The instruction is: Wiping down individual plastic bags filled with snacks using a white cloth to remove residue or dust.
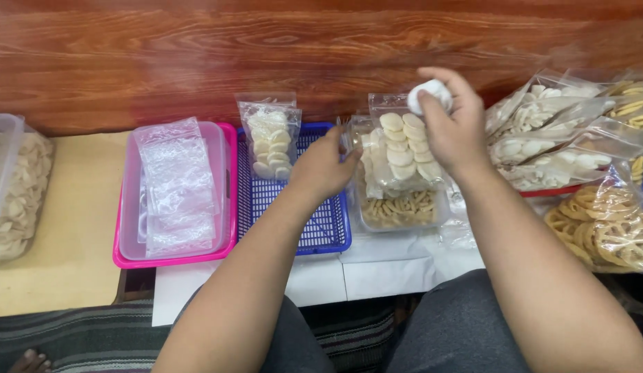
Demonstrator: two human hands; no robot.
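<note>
My right hand (451,124) is raised over a clear plastic bag (399,148) and grips a small stack of round white crackers (429,94). The bag stands upright in a clear tub (402,211) and holds two columns of the same crackers. My left hand (323,166) pinches the bag's left edge near its mouth. A filled bag of white crackers (271,141) leans in the blue basket (314,231) just left of my left hand.
A pink tray (171,260) with a clear tub of empty bags (176,186) sits left of the basket. A large clear container of crackers (16,186) is at far left. Filled cracker bags (556,141) and ring-shaped snacks (611,228) pile at right. A wooden wall (266,55) stands behind.
</note>
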